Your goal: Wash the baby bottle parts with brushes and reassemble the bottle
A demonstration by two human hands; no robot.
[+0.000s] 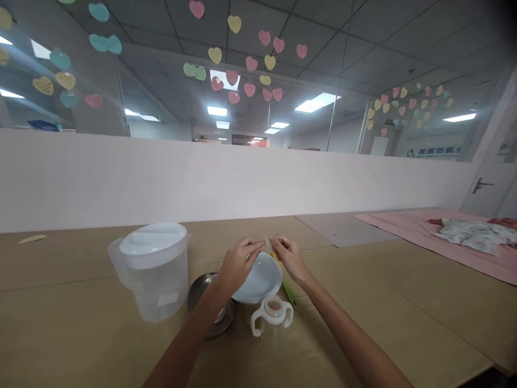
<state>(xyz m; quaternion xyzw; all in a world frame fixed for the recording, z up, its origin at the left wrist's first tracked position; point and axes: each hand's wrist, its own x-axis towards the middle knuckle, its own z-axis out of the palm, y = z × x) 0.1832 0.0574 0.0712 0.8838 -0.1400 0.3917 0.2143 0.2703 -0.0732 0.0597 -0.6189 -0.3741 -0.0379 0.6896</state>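
Above the far rim of a white bowl [264,277], my left hand [239,263] and my right hand [289,256] meet at the fingertips. Both are closed in a pinch on a small translucent whitish piece [267,244], too small to name. Nearer to me stands a baby bottle [273,312] with two white handles and an open top. A tool with a green handle [289,294] and a yellow part lies beside the bowl, under my right hand. My left forearm partly covers a round steel dish [197,291] with a whitish thing in it.
A clear plastic pitcher [163,288] with a white lid stands left of the steel dish. On the right, a pink cloth [388,221] lies on the tabletop [363,291] with a patterned cloth [476,235] over it. Behind the table runs a white wall [226,186].
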